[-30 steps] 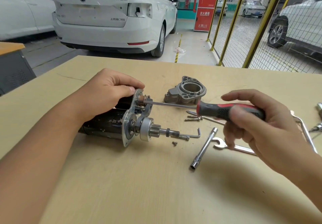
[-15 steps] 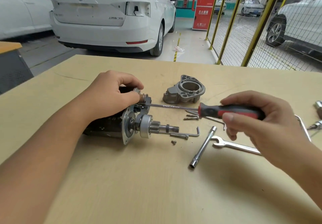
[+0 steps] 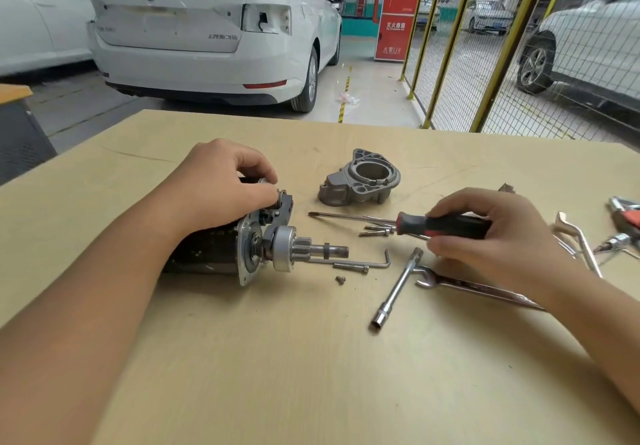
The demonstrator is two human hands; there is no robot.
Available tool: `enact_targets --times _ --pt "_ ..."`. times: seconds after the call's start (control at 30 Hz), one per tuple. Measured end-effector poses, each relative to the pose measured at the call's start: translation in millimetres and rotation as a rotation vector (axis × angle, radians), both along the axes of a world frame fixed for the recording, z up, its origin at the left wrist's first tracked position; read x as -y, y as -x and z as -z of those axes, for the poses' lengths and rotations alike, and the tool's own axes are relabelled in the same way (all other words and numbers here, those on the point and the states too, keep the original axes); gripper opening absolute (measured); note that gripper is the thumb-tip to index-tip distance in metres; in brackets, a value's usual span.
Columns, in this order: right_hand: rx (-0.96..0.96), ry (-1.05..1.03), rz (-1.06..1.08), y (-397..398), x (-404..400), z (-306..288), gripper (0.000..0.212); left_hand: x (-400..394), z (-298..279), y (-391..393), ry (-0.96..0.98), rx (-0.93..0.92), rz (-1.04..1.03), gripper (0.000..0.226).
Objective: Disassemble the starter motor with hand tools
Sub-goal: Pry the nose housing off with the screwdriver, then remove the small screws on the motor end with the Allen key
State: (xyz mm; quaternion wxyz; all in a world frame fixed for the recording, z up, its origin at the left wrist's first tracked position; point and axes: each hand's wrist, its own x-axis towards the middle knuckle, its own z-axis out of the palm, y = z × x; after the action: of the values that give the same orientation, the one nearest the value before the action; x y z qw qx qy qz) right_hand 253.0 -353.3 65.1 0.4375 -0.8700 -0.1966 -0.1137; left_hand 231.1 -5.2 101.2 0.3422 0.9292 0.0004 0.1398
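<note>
Starter motor (image 3: 221,250) under left hand (image 3: 221,185), screwdriver (image 3: 443,227) in right hand (image 3: 491,233).

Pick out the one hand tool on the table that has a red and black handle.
The screwdriver, held by the right hand. Its handle is red and black plastic; the L-shaped socket wrench, open-end spanner and hex key are bare silver metal.

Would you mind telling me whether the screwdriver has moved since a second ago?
Yes. The screwdriver has pulled back rightward from the starter motor; its tip, formerly at the motor's fork, now lies short of it, near the loose housing.
</note>
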Motion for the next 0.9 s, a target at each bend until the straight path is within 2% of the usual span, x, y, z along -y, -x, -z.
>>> enact_targets --times 0.07,0.17,0.23,0.3,0.37,0.43,0.5,0.57,0.73,0.83,0.9 --pt "0.078 0.166 0.056 -0.8 -1.2 -2.3 0.037 -2.7 -0.5 -0.5 0.007 -0.050 0.038 0.011" --pt "0.051 0.267 0.086 -3.9 0.3 -2.0 0.039 -6.6 -1.1 -0.6 -0.008 -0.100 0.077 0.017" --pt "0.054 0.298 0.106 -4.8 1.6 -1.2 0.030 -7.6 -1.1 -0.5 -0.026 -0.121 0.078 0.018" --pt "0.153 0.292 0.113 -1.3 -1.1 -3.2 0.017 -7.8 -1.7 -0.9 -0.043 -0.134 0.083 0.019" --pt "0.323 0.343 0.008 2.5 -9.8 -7.9 0.012 -6.9 -3.4 -0.7 -0.057 -0.161 0.095 0.019" --pt "0.399 0.447 -0.191 5.6 -27.1 -13.7 0.009 -5.0 -5.6 1.2 -0.058 -0.192 0.095 0.014" --pt "0.359 0.586 -0.343 5.8 -44.0 -18.2 0.009 -2.8 -9.1 4.6 -0.066 -0.217 0.082 0.021" --pt "0.304 0.729 -0.388 3.6 -55.4 -19.6 0.010 -2.4 -11.6 6.7 -0.074 -0.228 0.072 0.027" --pt "0.092 1.042 -0.324 -8.2 -69.8 -31.6 0.005 -5.7 -9.3 6.8 -0.069 -0.219 0.082 0.025" --pt "0.071 1.203 -0.287 -9.9 -81.9 -35.8 0.013 -10.6 -5.0 1.0 -0.060 -0.217 0.103 0.018" --pt "0.090 1.261 -0.273 -11.5 -88.6 -35.6 0.019 -13.6 -2.8 -1.7 -0.081 -0.211 0.136 0.022"
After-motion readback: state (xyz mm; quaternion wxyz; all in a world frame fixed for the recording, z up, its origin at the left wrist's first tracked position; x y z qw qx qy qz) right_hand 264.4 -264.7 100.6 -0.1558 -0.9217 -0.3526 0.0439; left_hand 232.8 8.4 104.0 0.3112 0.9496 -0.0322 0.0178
